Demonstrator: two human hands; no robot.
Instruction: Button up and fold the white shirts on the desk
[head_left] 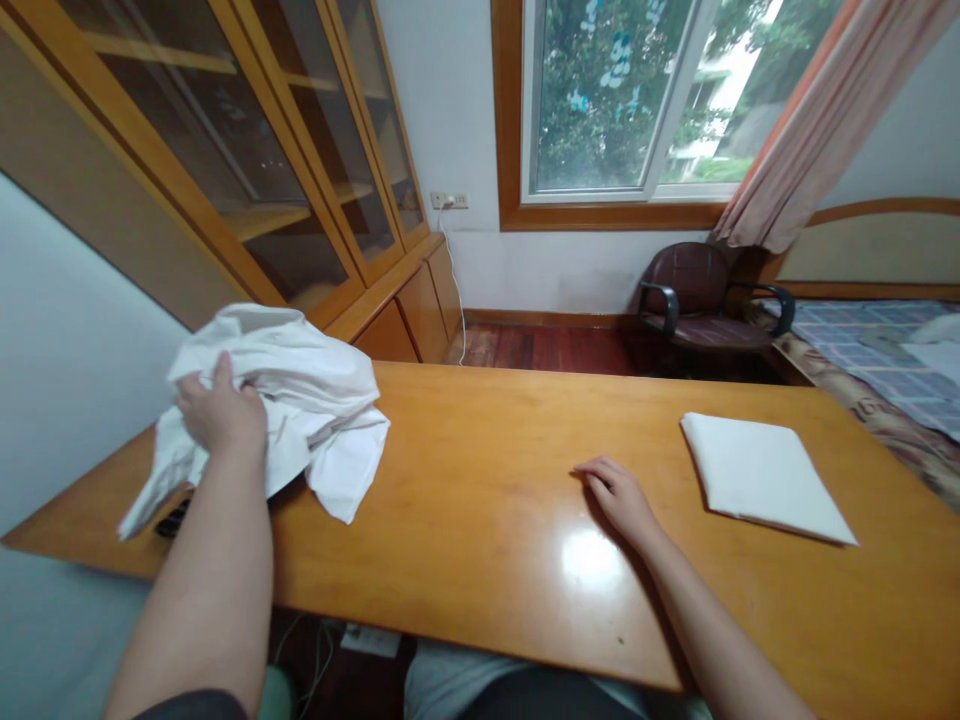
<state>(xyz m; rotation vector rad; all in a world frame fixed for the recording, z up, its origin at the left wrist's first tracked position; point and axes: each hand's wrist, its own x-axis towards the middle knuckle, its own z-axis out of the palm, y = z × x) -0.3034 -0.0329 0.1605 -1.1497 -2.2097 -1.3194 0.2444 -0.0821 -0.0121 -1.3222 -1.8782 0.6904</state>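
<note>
My left hand rests on a crumpled pile of white cloth at the left end of the wooden table, its fingers curled into the fabric. My right hand lies on the bare tabletop near the middle, fingers loosely together and flat, holding nothing. A neatly folded white cloth lies on the table to the right of that hand, a short way from it. A small dark object peeks out under the crumpled pile.
A glass-fronted wooden cabinet stands along the left wall. Beyond the table are a dark armchair, a bed at right, and a window with a pink curtain.
</note>
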